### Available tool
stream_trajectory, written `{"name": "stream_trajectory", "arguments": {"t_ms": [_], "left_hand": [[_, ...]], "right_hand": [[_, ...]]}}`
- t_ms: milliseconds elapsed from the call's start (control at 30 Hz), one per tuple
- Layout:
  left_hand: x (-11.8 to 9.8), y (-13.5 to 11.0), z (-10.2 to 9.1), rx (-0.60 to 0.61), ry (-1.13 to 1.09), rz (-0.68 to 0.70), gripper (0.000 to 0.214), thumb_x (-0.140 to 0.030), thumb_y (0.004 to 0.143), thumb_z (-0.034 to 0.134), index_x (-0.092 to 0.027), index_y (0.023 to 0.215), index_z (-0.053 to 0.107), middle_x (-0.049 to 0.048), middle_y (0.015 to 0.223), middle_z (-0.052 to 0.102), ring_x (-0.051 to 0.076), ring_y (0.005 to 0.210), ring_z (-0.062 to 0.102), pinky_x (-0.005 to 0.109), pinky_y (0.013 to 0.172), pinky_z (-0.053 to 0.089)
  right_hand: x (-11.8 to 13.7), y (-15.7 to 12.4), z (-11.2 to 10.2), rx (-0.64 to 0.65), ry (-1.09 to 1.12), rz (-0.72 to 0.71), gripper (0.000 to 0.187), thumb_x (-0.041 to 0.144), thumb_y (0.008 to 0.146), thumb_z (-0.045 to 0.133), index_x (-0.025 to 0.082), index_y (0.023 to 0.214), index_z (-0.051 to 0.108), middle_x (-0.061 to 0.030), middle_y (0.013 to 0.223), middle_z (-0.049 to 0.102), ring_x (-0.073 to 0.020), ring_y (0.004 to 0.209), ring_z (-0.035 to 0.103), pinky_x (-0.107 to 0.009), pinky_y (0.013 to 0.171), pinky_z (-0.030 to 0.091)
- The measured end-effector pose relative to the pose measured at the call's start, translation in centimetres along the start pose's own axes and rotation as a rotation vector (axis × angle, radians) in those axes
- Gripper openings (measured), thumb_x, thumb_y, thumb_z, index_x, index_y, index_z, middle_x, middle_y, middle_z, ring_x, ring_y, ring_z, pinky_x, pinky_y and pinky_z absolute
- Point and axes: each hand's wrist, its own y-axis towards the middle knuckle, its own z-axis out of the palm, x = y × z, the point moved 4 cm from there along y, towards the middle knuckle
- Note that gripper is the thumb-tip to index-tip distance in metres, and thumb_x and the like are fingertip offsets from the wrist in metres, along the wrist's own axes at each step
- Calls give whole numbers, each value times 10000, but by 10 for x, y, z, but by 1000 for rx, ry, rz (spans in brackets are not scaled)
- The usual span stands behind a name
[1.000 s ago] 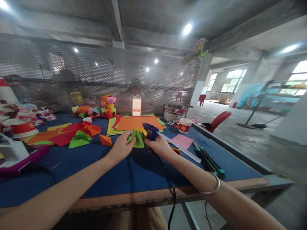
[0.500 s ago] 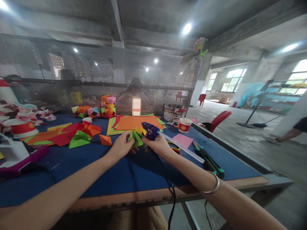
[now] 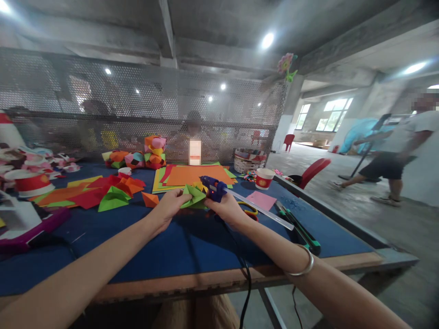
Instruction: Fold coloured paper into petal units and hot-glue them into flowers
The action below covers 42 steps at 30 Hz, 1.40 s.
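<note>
Above the blue-topped table, my left hand point(image 3: 170, 205) pinches the left side of a folded green paper piece point(image 3: 192, 196). My right hand point(image 3: 229, 208) is closed around a blue hot glue gun point(image 3: 216, 188), with a small red light showing on its body. A long clear glue stick point(image 3: 262, 210) sticks out of the gun's back end towards the lower right. The gun's nozzle points up and left, just above the green paper's right side. Behind the paper shows a bit of yellow paper point(image 3: 201, 186). My right fingertips are partly hidden behind the gun and beside the green paper.
Stacked coloured paper point(image 3: 195, 175) lies beyond my hands, with folded paper pieces point(image 3: 115, 198) to the left. Yellow-handled scissors point(image 3: 252, 208), a pink sheet point(image 3: 263, 200), green-black cutters point(image 3: 302, 230) and a paper cup point(image 3: 265, 178) are at right. A black cord point(image 3: 244, 269) hangs over the front edge.
My left hand has shifted slightly left and turned on the green paper, which now sits flatter. The glue gun has moved slightly left. A person has walked into view at the right.
</note>
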Motion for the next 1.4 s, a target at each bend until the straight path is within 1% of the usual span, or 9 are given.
{"name": "stream_trajectory", "arguments": {"t_ms": [200,333,433,600,700,800,933,1233,1400], "left_hand": [[-1,-2,1,49,-87,-40,169,-176,589,800,-152,710,685,48,775,727,152,709,647,229,601,533],[1,-2,4,115,-95,-19,251,-166,554,789,-166,785,692,33,798,736,147,652,646,240,571,513],[6,-1,4,127,-85,-33,276,-184,548,781,-172,809,693,7,745,718,131,584,626,228,524,462],[9,2,1,140,-26,-9,192,-249,571,788,-173,692,661,-19,615,662,119,551,599,207,511,407],[8,5,-2,96,53,52,144,-268,618,751,-178,684,661,-15,579,651,129,517,575,217,484,392],[5,7,-3,58,143,116,90,-260,662,711,-182,687,673,-11,578,654,149,505,580,236,473,415],[3,5,-2,47,190,149,60,-232,687,680,-192,643,680,-17,572,650,169,544,606,250,505,469],[1,6,-4,76,225,257,126,-288,677,702,-172,701,743,-13,619,681,149,527,574,242,523,463],[3,9,-7,77,289,317,165,-343,662,728,-184,703,742,3,685,723,204,694,663,267,672,498]], "right_hand": [[-2,0,0,3,54,17,220,261,673,786,211,782,602,5,746,588,-129,620,574,-255,512,568],[1,-1,3,54,116,15,344,355,632,864,216,778,585,7,738,578,-147,678,570,-255,523,565],[4,-4,6,117,144,0,407,403,618,893,214,791,576,15,736,567,-141,683,574,-252,543,565],[8,-7,9,142,137,8,455,456,599,905,221,787,563,18,763,573,-140,702,586,-240,526,567],[6,-5,6,93,97,12,435,515,654,856,224,823,580,6,789,599,-149,707,611,-228,491,537],[2,-3,2,51,23,13,422,531,691,823,216,863,601,12,766,614,-120,574,589,-227,438,473],[1,-2,1,60,-105,-3,363,455,683,844,212,718,577,29,645,577,-91,443,520,-250,436,423],[-5,2,-5,-12,-264,18,166,293,724,750,227,675,606,17,602,601,-130,485,552,-276,499,449],[-2,3,-8,-59,-288,6,145,288,716,702,222,682,576,38,620,594,-107,457,535,-265,509,455]]}}
